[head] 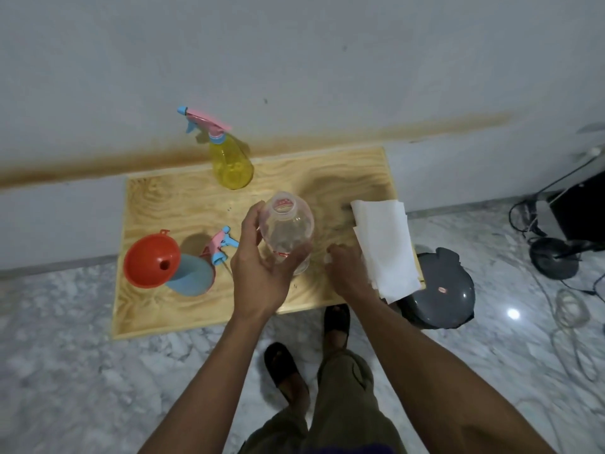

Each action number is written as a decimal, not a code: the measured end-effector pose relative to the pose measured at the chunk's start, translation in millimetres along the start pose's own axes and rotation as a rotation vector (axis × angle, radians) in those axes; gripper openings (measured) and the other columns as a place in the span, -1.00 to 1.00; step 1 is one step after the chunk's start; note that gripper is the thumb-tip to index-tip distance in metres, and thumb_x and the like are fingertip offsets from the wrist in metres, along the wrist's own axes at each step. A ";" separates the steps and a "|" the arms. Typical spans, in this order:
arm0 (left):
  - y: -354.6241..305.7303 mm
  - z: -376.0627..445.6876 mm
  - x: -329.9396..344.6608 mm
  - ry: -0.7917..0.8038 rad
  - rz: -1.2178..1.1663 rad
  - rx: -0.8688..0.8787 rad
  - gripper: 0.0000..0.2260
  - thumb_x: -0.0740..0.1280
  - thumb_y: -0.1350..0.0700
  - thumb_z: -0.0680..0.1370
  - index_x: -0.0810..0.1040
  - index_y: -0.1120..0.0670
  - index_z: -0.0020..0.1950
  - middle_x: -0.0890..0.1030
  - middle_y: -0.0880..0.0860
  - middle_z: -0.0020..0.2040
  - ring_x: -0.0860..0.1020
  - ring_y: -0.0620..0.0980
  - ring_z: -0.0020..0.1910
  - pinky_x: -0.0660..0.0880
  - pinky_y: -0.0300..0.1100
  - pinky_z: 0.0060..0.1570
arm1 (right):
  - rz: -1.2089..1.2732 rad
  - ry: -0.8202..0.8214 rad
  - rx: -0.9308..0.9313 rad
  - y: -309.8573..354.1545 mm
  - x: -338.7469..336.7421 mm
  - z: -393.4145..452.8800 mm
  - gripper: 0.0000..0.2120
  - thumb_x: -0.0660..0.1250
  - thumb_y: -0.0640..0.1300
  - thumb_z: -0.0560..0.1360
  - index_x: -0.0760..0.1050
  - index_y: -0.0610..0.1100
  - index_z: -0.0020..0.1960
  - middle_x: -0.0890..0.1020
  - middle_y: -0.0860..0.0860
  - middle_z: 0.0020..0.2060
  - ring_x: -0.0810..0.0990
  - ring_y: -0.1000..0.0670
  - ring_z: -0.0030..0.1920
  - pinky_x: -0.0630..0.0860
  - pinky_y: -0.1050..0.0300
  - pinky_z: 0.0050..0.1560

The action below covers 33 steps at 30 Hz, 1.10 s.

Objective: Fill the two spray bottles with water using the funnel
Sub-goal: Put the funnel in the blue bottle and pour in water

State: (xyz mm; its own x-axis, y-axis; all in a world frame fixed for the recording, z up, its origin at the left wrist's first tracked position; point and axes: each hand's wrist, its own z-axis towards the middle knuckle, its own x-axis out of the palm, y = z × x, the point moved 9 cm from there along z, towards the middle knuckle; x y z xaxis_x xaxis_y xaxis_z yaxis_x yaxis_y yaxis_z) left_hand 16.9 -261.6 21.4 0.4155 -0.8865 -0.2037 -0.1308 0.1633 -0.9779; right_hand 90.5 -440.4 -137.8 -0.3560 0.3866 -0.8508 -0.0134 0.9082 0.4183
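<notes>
Head view: the left hand (262, 257) grasps a clear water bottle (288, 231) over the middle of the wooden worktop (163, 204), fingers and thumb curled round its lower body. The bottle is uncapped, and its long axis runs from about 6 o'clock at the base to 12 o'clock at the open neck, tilted toward the camera so that the mouth shows. It looks nearly empty, though the blur makes that uncertain. The right hand (347, 270) is low on the worktop just to the bottle's 4 o'clock, beside a stack of white paper towels (383, 244); its fingertips seem to pinch something small and pale, possibly the cap, but what it is cannot be told.

The blue spray bottle (193, 273) stands at 9 o'clock from the left hand, with the orange funnel (152, 260) seated in its neck, the funnel's wide mouth tipped toward 8 o'clock. Its pink-and-blue spray head (221, 244) lies beside it on the worktop, between the bottle and the left hand. The yellow spray bottle (232, 162) stands at 12 o'clock near the wall, its sprayer screwed on and its nozzle pointing to 10 o'clock.

The left hand is the nearer to the funnel, so a pour would probably mean swinging the neck of the bottle round toward 9 o'clock.
</notes>
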 end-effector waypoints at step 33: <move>-30.0 -15.0 -64.7 -0.161 0.346 0.063 -0.17 0.51 -0.31 0.34 0.37 -0.01 0.52 0.49 -0.06 0.42 0.43 -0.10 0.41 0.45 -0.06 0.34 | 0.818 -0.205 -0.468 116.4 -70.3 -24.9 -0.11 0.71 0.06 0.11 0.42 -0.17 0.32 0.62 0.03 0.14 0.63 0.08 0.11 0.57 0.17 0.04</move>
State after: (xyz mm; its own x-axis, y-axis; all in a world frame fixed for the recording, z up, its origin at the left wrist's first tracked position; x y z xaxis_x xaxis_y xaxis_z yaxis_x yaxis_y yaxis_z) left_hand -19.5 -215.6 64.7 0.4931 -0.6956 -0.5225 -0.2349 0.4718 -0.8498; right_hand 90.8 -365.8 -21.4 -0.2512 0.9323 -0.2603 -0.2207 0.2067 0.9532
